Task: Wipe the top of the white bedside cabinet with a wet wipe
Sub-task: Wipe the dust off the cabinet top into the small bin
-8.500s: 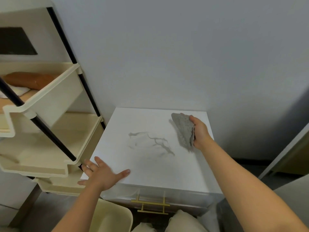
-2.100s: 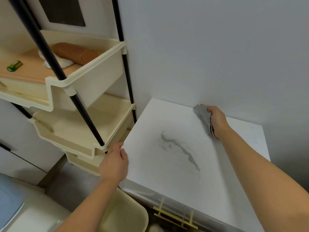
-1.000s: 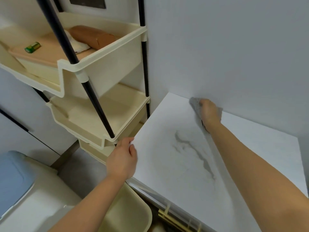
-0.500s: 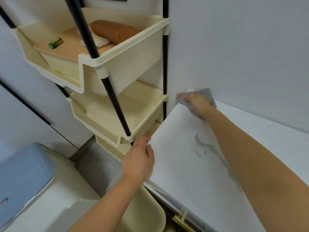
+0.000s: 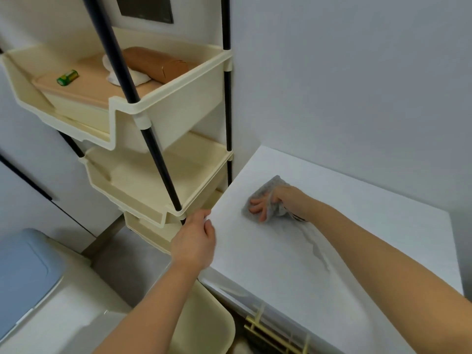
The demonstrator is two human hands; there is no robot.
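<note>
Wiping midway, I judged | right hand [image 5: 283,203] bunched wet wipe [image 5: 268,186] under its fingers, flat on white bedside cabinet [image 5: 370,226] top | left hand [image 5: 195,241] gripped the edge beside it | grey streak [image 5: 316,249] behind my wrist looked not yet wiped

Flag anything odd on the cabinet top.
A grey streaky mark crosses the white cabinet top, beside the right forearm; the wipe in the right hand is not on it. Stain or veining, I cannot tell.
</note>
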